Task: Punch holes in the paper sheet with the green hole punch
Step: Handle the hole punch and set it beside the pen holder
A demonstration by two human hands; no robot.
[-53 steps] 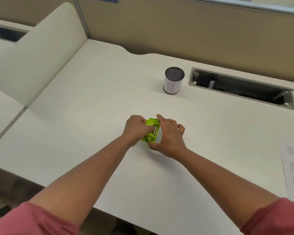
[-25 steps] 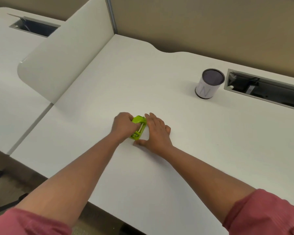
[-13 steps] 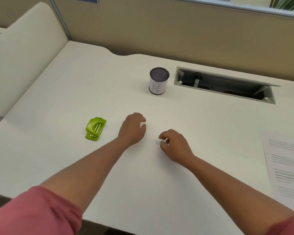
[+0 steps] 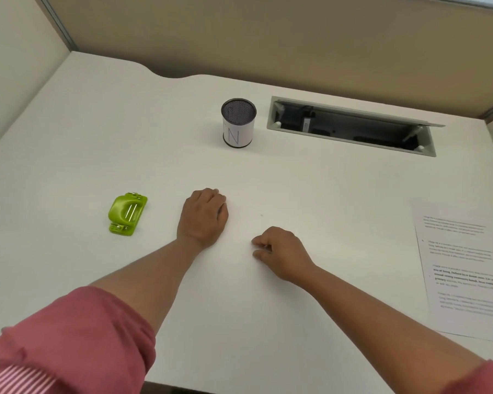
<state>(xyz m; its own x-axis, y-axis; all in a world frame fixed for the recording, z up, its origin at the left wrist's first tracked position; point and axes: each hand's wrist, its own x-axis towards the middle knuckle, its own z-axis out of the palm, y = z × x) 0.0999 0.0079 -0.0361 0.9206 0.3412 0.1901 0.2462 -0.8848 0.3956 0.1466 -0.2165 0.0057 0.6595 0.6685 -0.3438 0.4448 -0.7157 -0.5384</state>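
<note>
- The desk [image 4: 296, 189] is white and carries everything; both hands rest on it, near its front edge.
- The paper sheet [image 4: 464, 268] lies flat on the desk, well to the right of the right hand, printed side up, partly cut off by the edge of the view. It is untouched.
- The left hand [image 4: 204, 217] lies knuckles up with fingers curled under, holding nothing; the right hand [image 4: 282, 253] is loosely curled, fingertips near the thumb, also empty.
- The green hole punch [image 4: 127, 214] sits just left of the left hand, apart from it, lever side up, with two metal pins showing on top and small hinges at either end.
- A cylindrical holder [image 4: 238, 123] marked with an "N" stands well beyond the hands.
- The step in hand, as I judge it, is bringing sheet and punch together: slide the sheet in with the right hand, feed one edge squarely into the punch slot, steady the base and press the lever straight down.
</note>
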